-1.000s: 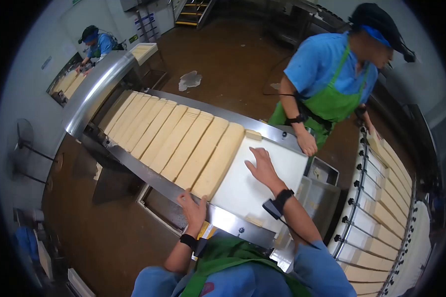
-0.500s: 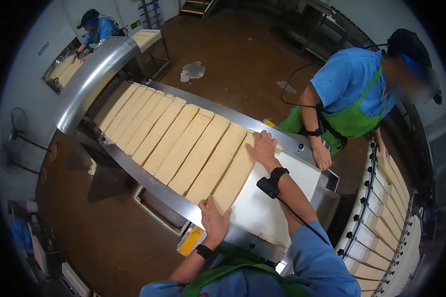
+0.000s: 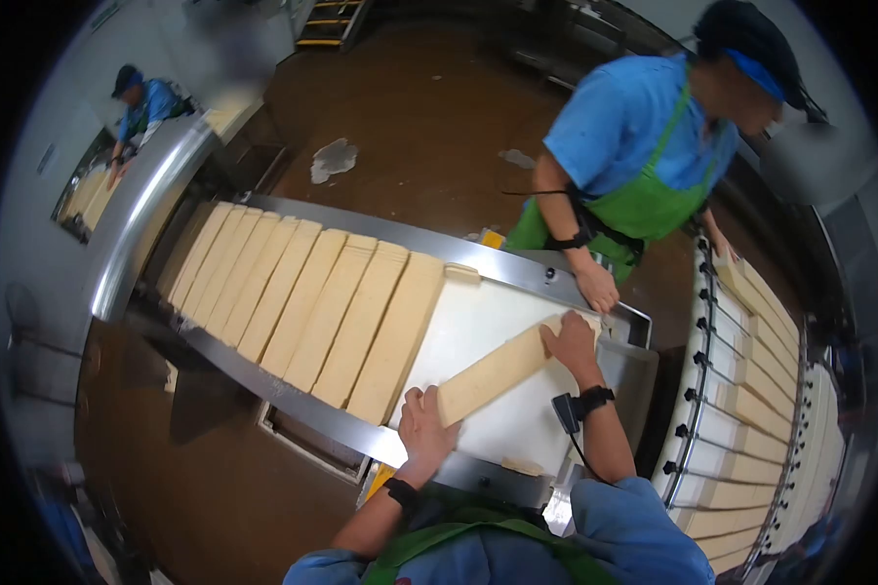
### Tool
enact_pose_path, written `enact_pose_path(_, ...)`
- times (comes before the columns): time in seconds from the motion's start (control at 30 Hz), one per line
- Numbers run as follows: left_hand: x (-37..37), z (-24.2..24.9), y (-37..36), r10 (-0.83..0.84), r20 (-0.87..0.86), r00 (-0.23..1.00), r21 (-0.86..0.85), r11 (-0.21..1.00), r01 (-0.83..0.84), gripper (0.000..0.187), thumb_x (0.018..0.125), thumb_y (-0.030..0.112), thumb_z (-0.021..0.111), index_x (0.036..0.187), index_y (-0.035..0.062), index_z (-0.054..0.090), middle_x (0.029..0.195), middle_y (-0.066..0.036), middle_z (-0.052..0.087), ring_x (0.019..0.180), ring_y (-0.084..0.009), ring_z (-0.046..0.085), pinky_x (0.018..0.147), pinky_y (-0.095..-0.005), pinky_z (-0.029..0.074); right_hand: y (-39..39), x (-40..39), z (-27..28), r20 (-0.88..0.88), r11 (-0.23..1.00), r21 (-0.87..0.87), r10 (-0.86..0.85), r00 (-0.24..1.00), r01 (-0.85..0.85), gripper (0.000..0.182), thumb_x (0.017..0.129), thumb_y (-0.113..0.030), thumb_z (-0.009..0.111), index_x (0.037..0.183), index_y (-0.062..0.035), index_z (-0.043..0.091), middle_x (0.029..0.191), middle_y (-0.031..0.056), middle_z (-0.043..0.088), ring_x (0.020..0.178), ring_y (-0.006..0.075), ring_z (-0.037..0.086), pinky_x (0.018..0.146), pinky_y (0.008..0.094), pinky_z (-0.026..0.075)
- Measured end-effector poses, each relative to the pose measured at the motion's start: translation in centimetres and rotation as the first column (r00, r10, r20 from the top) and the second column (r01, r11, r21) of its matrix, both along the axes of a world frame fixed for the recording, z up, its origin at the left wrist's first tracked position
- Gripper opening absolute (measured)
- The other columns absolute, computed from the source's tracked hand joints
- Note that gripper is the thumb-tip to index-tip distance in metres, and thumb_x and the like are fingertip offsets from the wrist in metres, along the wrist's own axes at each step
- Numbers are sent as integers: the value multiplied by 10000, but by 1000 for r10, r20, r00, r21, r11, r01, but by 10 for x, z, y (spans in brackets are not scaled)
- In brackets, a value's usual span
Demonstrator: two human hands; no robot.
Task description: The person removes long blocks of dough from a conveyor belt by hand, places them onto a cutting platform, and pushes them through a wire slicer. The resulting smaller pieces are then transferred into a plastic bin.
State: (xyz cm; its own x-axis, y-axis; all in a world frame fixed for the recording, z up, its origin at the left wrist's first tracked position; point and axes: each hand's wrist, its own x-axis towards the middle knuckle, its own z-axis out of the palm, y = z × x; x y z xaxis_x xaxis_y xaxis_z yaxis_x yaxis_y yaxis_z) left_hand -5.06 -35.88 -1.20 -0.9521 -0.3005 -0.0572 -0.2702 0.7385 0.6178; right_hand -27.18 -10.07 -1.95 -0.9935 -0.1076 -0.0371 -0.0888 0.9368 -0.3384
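Observation:
A long pale slab that looks like folded dough (image 3: 498, 374) lies at a slant over the white belt (image 3: 478, 310), apart from the row. My left hand (image 3: 426, 429) grips its near left end, fingers bent around the edge. At the far right end, my right hand (image 3: 573, 347) has hold of it, thumb on the near side. Left of it, several like slabs (image 3: 397, 336) lie side by side across the conveyor. Small dough scraps (image 3: 461, 274) sit at the belt's far side, and another scrap (image 3: 523, 467) lies by the near rail.
Metal rails (image 3: 293, 395) edge the conveyor, with a curved steel cover (image 3: 151, 210) at its far left end. A co-worker (image 3: 634, 166) stands across on the right, beside a second conveyor (image 3: 751, 429) carrying several slabs. Another person (image 3: 146, 107) works at the far left.
Both hands have drawn the end slab away from the row, to the right, and turned it aslant. My view has shifted. The co-worker's head has turned.

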Motion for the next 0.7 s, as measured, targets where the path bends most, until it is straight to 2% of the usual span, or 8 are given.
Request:
enact_pose_path(0.07,-11,6,1,-133,97,986,14,991,132,829,658,237,914,1364,81,508,1321,-228,491,1184,-420,560,971,-489,512,33,25,2,110,982,-64,-168,980,176,535,850,-447,758,1062,33,653,1019,258,669,1009,430,648,899,555,480)
enact_pose_path(0.17,-16,-13,5,-162,155,975,-77,982,175,832,669,305,870,1386,108,499,1345,-215,512,1183,-440,576,936,-502,533,44,54,-69,-308,984,-39,-176,935,173,594,925,-453,699,1136,97,624,1122,319,653,1128,468,613,1006,547,468)
enact_pose_path(0.23,-13,-59,9,-169,24,985,-175,970,171,863,647,246,886,1396,100,484,1381,-245,496,1221,-468,560,973,-507,518,26,70,-33,-138,954,-162,-274,952,251,623,940,-479,677,1156,102,613,1125,332,643,1121,466,608,1009,524,477)
enact_pose_path(0.27,-16,-54,13,-142,48,989,-134,980,147,842,652,191,877,1389,89,483,1369,-250,495,1222,-479,551,994,-509,502,22,75,-17,-49,947,-184,-278,959,265,561,920,-457,681,1128,62,624,1133,281,658,1082,436,628,980,517,482)
enact_pose_path(0.37,-8,-8,44,-40,28,999,-48,998,41,774,668,50,827,1362,62,484,1327,-251,486,1207,-490,537,1040,-496,456,35,100,-25,-306,959,-159,-274,912,235,600,893,-387,710,1255,74,583,1130,273,619,1132,428,566,980,527,452)
enact_pose_path(0.5,-5,-6,102,-137,-73,988,-78,988,131,732,696,49,794,1365,70,499,1307,-235,472,1182,-466,542,1015,-487,459,99,148,25,-172,835,-412,-465,868,365,597,895,-313,719,1300,89,543,1187,286,579,1154,443,534,1003,509,438)
enact_pose_path(0.57,-11,4,152,-235,-288,928,-28,971,237,709,710,25,766,1373,77,521,1309,-221,461,1185,-446,534,1007,-479,454,146,169,30,-379,767,-476,-621,686,431,565,893,-261,721,1305,73,527,1198,269,561,1123,443,538,987,509,442)
enact_pose_path(0.7,-26,43,275,-384,-352,853,-34,917,399,708,731,-36,716,1395,125,533,1409,-220,439,1230,-435,512,1049,-477,450,280,197,56,-586,730,-451,-676,446,514,498,900,-261,716,1271,36,564,1121,245,586,1060,439,560,935,516,458)
